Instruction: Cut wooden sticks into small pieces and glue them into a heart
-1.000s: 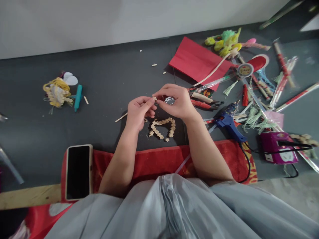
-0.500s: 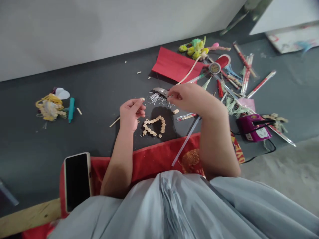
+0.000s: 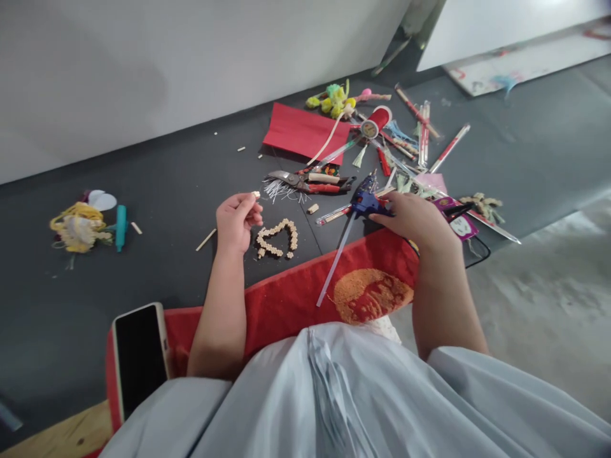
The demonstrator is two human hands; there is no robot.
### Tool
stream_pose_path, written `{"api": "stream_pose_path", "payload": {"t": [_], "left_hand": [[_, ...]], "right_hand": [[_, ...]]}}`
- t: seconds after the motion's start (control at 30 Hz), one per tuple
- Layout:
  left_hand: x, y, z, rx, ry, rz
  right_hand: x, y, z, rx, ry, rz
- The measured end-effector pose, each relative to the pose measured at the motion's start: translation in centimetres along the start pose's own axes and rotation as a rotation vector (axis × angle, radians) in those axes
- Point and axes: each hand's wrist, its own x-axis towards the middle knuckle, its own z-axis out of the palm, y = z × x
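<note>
Glue gun (image 3: 366, 203), head view: blue, at the right hand (image 3: 405, 219), nozzle toward the far side; can't tell if it is lifted off the dark surface (image 3: 162, 270). Right grip closed round its handle, thumb on the near side, fingers on the far side. Clear glue stick (image 3: 336, 257) runs from its back out over the red cloth (image 3: 281, 296). Left hand (image 3: 236, 221): thumb and index pinching a small wooden piece (image 3: 256, 194), other fingers curled. Heart frame (image 3: 293, 236) of little wooden pieces lies on the surface between the hands, just beside the left one. Cutters (image 3: 298, 181) beyond it, blade over white strands (image 3: 281, 190); short wooden stub (image 3: 312, 208) near the gun. Thin stick (image 3: 206, 240) left of left hand. Red paper (image 3: 303, 131) and thread spool (image 3: 380, 119) farther back. Phone (image 3: 139, 356) at near left, on the cloth.
</note>
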Motion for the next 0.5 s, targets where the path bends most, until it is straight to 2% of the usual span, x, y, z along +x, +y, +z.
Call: {"api": "stream_pose_path", "payload": {"t": [0.1, 0.27, 0.5], "left_hand": [[0.0, 0.0, 0.1, 0.001, -0.020, 0.016], [0.0, 0.0, 0.1, -0.005, -0.028, 0.025], [0.1, -0.1, 0.0, -0.003, -0.039, 0.037]], "right_hand": [[-0.3, -1.0, 0.3, -0.090, -0.010, 0.038], [-0.4, -1.9, 0.3, -0.109, 0.024, 0.056], [-1.1, -0.9, 0.7, 0.053, 0.122, 0.045]]}}
